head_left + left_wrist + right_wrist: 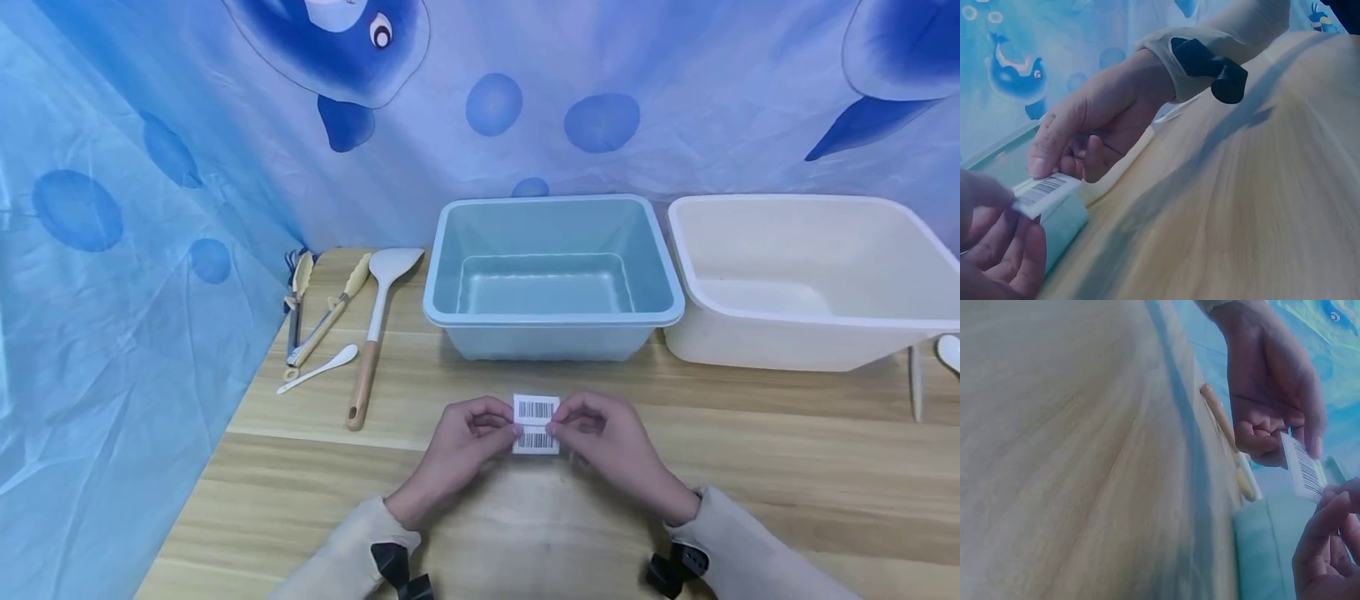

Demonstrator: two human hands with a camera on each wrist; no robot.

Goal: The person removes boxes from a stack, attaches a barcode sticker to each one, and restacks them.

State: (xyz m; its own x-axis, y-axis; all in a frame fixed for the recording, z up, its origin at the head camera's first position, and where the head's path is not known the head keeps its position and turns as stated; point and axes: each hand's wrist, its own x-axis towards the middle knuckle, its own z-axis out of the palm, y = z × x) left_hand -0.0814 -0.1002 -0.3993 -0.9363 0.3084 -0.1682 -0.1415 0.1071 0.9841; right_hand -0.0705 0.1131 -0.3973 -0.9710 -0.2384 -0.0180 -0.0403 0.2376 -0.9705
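Note:
A small white label with two printed barcodes (536,410) is held up between both hands over the table, in front of the blue basin. Thumb and fingers of my left hand (470,446) pinch its left edge. On the opposite edge, my right hand (611,442) pinches it the same way. Both thumbs lie near the line between the two barcodes. In the left wrist view the barcode label (1044,192) is stretched between the fingertips, clear of the wood. The right wrist view shows the barcode label (1302,467) edge-on, its lower end partly covered by fingers.
A light blue basin (555,320) and a white basin (810,337) stand at the back. On the left lie a spatula (366,375), tongs (322,329), another pair of tongs (298,292) and a small white spoon (322,367). A white spoon (951,352) lies at the right edge.

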